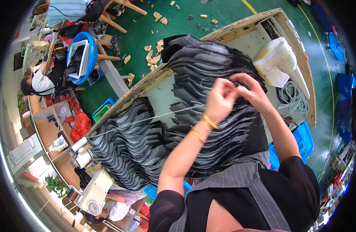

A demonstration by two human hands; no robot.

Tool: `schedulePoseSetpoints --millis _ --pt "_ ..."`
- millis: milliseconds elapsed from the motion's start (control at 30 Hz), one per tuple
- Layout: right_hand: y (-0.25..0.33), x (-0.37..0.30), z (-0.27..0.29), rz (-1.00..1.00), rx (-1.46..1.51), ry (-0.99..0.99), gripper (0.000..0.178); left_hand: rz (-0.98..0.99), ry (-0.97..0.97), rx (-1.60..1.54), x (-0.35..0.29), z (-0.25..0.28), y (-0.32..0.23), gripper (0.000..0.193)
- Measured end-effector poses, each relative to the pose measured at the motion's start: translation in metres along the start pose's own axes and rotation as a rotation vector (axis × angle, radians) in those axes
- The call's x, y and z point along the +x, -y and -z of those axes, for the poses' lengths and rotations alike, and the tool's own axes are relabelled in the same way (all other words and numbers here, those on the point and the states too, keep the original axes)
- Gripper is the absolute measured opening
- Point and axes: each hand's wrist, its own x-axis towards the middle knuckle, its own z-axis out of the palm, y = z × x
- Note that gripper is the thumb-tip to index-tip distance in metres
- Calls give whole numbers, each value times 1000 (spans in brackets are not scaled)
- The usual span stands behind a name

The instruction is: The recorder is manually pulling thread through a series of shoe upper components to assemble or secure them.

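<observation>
My left hand (222,99) and my right hand (252,92) meet at the fingertips above stacked black fabric pieces (197,62). Both hands are closed in a pinch. A thin white cord (147,119) stretches over the pieces from the left toward my left hand, and a fine loop of it shows beside those fingers. What lies between the right fingertips is too small to make out. Two yellow bangles (210,121) circle my left wrist. More dark pieces (127,143) stand in overlapping rows at the left, on the worn wooden-edged table (159,92).
A white plastic container (276,62) and a coil of pale cord (292,101) lie at the table's right. Blue baskets (301,141) stand beside it. Scraps (152,60) litter the green floor. A sewing machine (95,193) and people work at the left.
</observation>
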Motion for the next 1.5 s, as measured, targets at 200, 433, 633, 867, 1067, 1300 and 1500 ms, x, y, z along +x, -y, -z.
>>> schedulePoseSetpoints --millis 200,433,633,867,1067,1300,1500 --pt "3 -15 32 25 -76 -74 9 23 63 63 17 -11 -2 21" --pt "-17 44 12 376 -842 -340 15 -237 -91 956 45 101 -29 14" --pt "-25 63 10 258 -1138 -355 16 -293 -182 1109 56 106 -25 11" --pt "-32 76 6 311 -1393 -495 3 -470 -349 1279 72 102 -6 12" --pt "-3 62 -2 373 -1335 -532 16 -536 -582 1600 74 103 7 35" --pt "13 87 -59 825 -1250 -245 23 -239 -430 978 50 112 -26 22" --pt "19 85 -72 523 -1066 -286 18 -282 -419 828 32 114 -7 12"
